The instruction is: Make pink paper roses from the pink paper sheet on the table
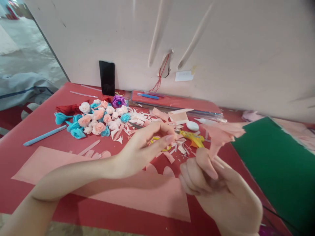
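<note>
My right hand (211, 186) is closed on the stem end of a pink crepe paper piece (222, 133) that fans out above it. My left hand (145, 147) hovers over the red table (36, 131) with its fingers loosely stretched and pinched toward the thumb, holding nothing I can make out. Under its fingertips lie yellow-handled scissors (157, 141) among pink paper scraps (177, 149). A yellow glue gun (193, 137) lies just beyond my right hand.
A heap of small paper roses (98, 119), pink, white, blue and purple, sits at the left. A pink paper sheet (123, 190) lies in front. A green sheet (275, 164) is at the right. A black phone (107, 78) leans on the wall. A blue pen (44, 135) lies at the left.
</note>
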Available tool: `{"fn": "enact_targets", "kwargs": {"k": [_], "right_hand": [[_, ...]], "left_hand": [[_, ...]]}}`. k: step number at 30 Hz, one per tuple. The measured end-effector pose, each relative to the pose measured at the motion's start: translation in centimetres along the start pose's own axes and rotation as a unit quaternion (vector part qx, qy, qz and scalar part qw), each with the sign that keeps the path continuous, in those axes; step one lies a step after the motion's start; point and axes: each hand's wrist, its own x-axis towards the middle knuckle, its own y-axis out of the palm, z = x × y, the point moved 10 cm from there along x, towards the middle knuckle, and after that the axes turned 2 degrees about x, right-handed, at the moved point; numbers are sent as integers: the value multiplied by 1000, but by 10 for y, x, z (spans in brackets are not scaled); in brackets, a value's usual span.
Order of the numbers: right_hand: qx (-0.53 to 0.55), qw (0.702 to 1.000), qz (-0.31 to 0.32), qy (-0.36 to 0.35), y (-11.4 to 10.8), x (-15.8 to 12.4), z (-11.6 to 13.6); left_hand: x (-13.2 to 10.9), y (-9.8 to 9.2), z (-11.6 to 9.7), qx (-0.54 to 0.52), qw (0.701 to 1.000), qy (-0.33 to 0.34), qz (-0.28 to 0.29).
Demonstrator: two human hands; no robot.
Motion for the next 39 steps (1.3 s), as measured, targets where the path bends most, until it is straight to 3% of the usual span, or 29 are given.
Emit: {"fn": "enact_targets", "kwargs": {"k": [3,6,9,14,18,21,23,26,29,31,35,39], "right_hand": [[5,1000,4,9,2,-1,-3],[10,1000,-10,21,0,-3,-8],[-6,1000,-12,26,-1,-3,-13],[-80,995,-56,13,-13,-7,-19],[-171,979,-113,-12,-26,-11,-19],[-145,981,-130,-5,-29,-8,-21],[-101,989,-112,-10,-24,-3,-19],[-60,994,-84,-21,-17,1,-12],[-50,995,-80,-28,-16,0,-7],[-48,995,-88,-26,-19,-2,-5],[-47,993,-100,-37,-23,-6,4],[-55,990,-106,-73,-24,-8,17]], "left_hand": [[-3,5,-1,38,999,-6,19],[-8,17,3,75,993,-43,79],[-11,28,-3,91,986,-25,136],[-12,34,-14,161,971,61,167],[-17,35,-27,330,909,224,120],[-24,37,-30,393,864,303,88],[-24,37,-29,390,863,310,81],[-16,28,-24,341,906,241,68],[-5,16,-5,201,974,76,68],[-3,14,10,76,994,-28,74],[-2,19,26,-169,976,-119,71],[-3,24,42,-293,935,-193,58]]}}
